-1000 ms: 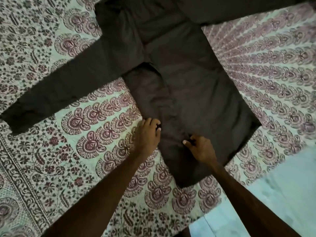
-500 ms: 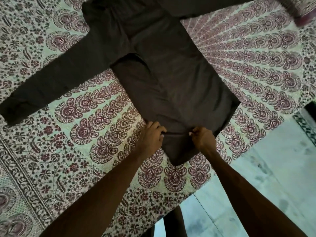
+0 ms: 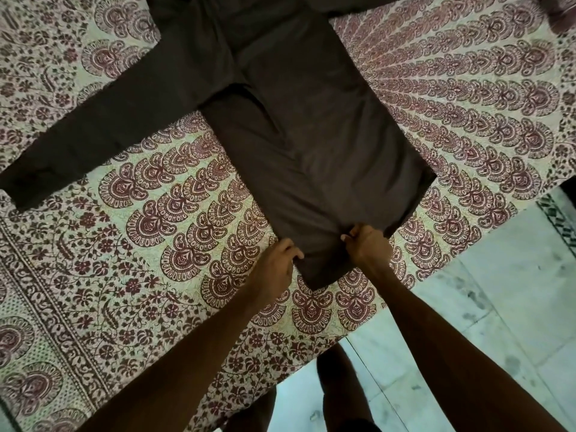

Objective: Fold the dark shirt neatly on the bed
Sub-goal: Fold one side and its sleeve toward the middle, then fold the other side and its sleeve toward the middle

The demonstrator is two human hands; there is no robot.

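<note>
Head view: the dark shirt (image 3: 311,135) lies flat on the bed (image 3: 140,244), stretching away from the fingers. It looks light and limp, best taken by hem or seams. Left hand (image 3: 274,263) and right hand (image 3: 367,247) both pinch its near hem, fingers (image 3: 350,236) closed.

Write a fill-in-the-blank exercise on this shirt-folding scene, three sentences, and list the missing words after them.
1. Both hands grip the dark shirt at its ____ edge, nearest the person.
2. The left hand and the right hand each pinch the fabric, with a gap of ____ cloth between them.
3. One long sleeve lies stretched flat on the patterned ____, out to the person's left.

Missing words: bottom (hem); dark; bedsheet
</note>
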